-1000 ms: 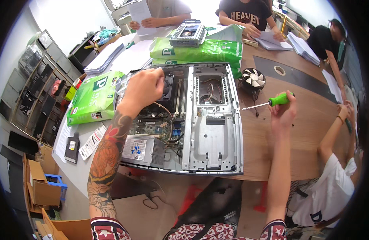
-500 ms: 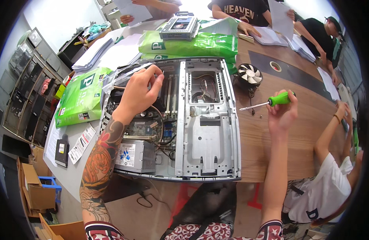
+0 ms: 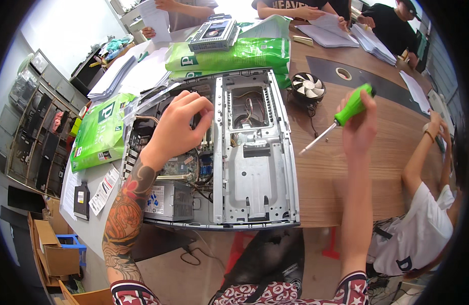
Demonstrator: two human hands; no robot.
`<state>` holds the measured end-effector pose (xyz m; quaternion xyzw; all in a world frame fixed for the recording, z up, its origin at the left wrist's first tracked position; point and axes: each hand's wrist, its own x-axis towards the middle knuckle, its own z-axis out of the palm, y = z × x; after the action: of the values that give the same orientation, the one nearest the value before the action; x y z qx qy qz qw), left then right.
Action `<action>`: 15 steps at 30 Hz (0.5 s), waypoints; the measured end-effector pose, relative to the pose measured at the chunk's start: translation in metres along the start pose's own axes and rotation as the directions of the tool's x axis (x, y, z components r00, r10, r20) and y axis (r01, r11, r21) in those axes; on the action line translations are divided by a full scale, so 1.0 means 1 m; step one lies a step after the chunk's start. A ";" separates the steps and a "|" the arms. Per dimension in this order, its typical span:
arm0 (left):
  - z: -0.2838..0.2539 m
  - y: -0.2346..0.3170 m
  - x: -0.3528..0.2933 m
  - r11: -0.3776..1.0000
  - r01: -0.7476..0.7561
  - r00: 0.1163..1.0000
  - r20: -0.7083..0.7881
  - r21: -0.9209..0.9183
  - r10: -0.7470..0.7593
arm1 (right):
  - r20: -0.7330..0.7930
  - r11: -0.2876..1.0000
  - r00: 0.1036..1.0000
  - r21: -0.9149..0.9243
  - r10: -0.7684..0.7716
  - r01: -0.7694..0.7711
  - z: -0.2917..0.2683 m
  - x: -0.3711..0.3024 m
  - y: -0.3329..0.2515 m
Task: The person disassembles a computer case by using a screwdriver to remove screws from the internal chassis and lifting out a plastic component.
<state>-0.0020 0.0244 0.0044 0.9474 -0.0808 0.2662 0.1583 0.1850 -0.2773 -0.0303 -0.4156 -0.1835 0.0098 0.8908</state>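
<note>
In front of me an open desktop computer case (image 3: 255,178) lies on the table, its metal drive cage on the right and the motherboard (image 3: 186,168) on the left. Over the motherboard side hovers my left hand (image 3: 181,124), thumb and fingers curled together; whatever they pinch, if anything, is too small to make out. My right hand (image 3: 360,129) grips a screwdriver (image 3: 352,105) by its green handle, with the shaft pointing down and left over the wooden tabletop. A power supply (image 3: 168,201) sits in the case's near left corner. Part of the motherboard is hidden behind my left hand.
A cooling fan (image 3: 307,86) with a cable and a tape roll (image 3: 343,74) lie right of the case. Green paper packs (image 3: 234,55) carry a metal drive unit (image 3: 213,34) behind it. Another green pack (image 3: 103,129) is at left. Other people handle papers (image 3: 328,35) across the table.
My left hand has come down and nearer over the case. The screwdriver's handle has risen, and its shaft now slopes more steeply downward. The view has shifted slightly.
</note>
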 end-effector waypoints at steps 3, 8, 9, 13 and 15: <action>0.002 0.000 0.000 1.000 -0.009 1.000 0.024 -0.007 0.009 | 0.274 0.966 0.960 -0.227 -0.058 0.124 0.028 0.011 -0.030; -0.005 -0.003 -0.005 1.000 0.023 0.999 0.041 -0.008 -0.023 | 0.623 0.787 0.771 -0.406 -0.133 0.464 0.123 -0.024 -0.048; 0.002 -0.004 -0.003 1.000 -0.006 1.000 0.006 -0.019 0.006 | 0.699 0.667 0.652 -0.338 -0.295 0.664 0.123 -0.021 -0.033; 0.002 0.000 -0.001 1.000 0.019 0.999 0.038 -0.025 -0.018 | 0.746 0.529 0.599 -0.397 -0.291 0.750 0.113 -0.023 -0.006; 0.002 0.000 -0.002 0.999 0.017 0.998 0.059 -0.027 -0.015 | 0.734 0.475 0.599 -0.423 -0.321 0.772 0.102 -0.020 0.000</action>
<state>-0.0026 0.0235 0.0023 0.9532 -0.0815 0.2357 0.1711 0.1317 -0.2058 0.0234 -0.6132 -0.5537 -0.2425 0.5085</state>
